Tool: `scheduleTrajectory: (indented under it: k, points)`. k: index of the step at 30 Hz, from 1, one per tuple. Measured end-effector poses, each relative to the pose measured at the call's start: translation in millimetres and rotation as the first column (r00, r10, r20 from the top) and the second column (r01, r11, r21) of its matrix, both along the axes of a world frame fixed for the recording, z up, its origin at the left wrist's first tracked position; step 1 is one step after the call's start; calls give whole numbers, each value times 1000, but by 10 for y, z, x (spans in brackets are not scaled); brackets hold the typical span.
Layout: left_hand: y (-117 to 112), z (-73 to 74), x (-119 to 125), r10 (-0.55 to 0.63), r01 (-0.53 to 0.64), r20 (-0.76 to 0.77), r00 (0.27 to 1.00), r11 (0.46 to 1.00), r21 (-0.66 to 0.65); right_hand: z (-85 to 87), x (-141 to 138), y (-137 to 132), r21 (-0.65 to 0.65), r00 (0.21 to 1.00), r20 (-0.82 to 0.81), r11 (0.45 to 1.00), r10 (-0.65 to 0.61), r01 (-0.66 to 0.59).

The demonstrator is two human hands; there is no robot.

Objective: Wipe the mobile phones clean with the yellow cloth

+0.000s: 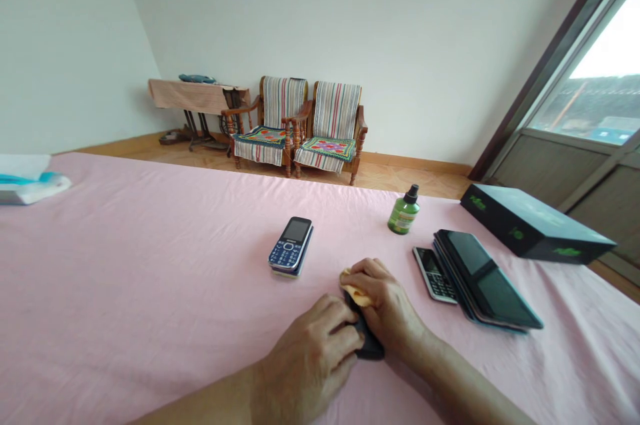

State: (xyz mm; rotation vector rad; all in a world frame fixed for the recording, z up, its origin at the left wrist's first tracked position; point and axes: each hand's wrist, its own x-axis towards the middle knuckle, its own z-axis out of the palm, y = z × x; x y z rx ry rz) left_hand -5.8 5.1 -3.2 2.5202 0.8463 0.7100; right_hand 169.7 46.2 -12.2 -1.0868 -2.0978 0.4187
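Left hand [305, 365] curled around black phone [371, 345]; right hand [385, 302] closed, pressing yellow cloth [356, 290] onto it.

The left hand [305, 362] grips a black phone [371, 345] on the pink sheet [150, 278], and the right hand [383, 302] presses a yellow cloth [356, 290] against it. A blue keypad phone [290, 246] lies to the left; a green bottle [404, 212], a silver keypad phone [434, 274] and a black folio case [485, 278] lie to the right.

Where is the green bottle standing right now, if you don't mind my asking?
In the head view, the green bottle stands upright on the pink cloth, beyond the right hand, between the blue keypad phone and the black box.
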Motion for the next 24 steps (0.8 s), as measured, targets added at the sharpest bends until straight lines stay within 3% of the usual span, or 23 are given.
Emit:
scheduleTrajectory:
  k: [5,12,24]
  points:
    - [2,19,-17,2,3,54,999,997,-78,31,65,-86,-58,985,-151,994,86,-95]
    - [0,13,-12,189,-153,154,970,963,-223,41,109,-351,-129,973,-202,982,109,-137]
    - [118,-27,-53,144,-111,109,983,958,-264,8,77,-565,-107,969,-166,973,185,-204]
